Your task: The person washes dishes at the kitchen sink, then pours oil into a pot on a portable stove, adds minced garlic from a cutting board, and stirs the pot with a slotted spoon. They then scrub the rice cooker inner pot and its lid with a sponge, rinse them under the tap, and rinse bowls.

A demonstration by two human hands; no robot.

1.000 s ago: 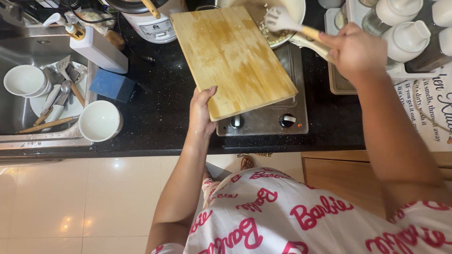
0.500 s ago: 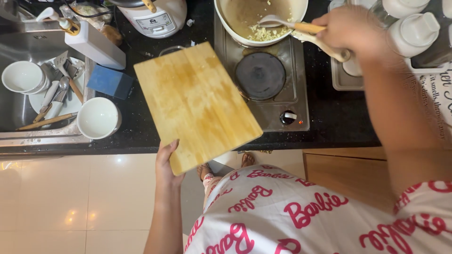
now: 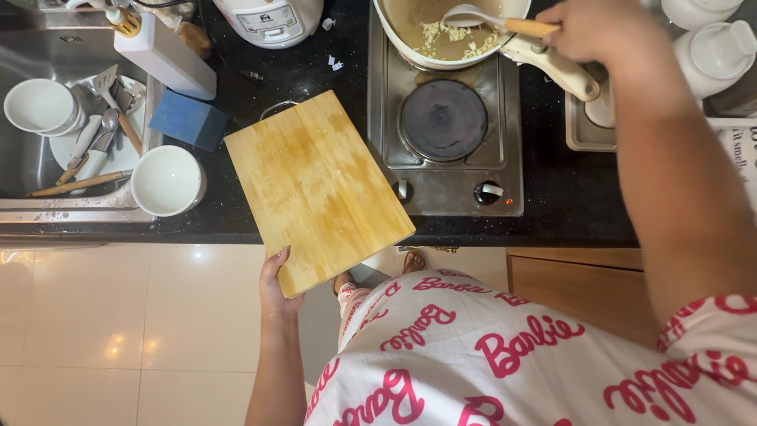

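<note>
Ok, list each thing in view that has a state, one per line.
left hand: grip closed on the cutting board's near corner
cutting board: bare, held partly past the counter edge
right hand: grip closed on the spoon
spoon: bowl down in the pan
pan: on the back burner, chopped food inside
front burner: uncovered
white bowl: upright, empty

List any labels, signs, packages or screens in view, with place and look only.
Rice cooker: top edge, left of the stove; white body with a small grey control panel label.
Printed cloth: right edge of the counter; white with dark lettering.
Dispenser bottle: beside the sink; plain white box shape, no label visible.
</note>
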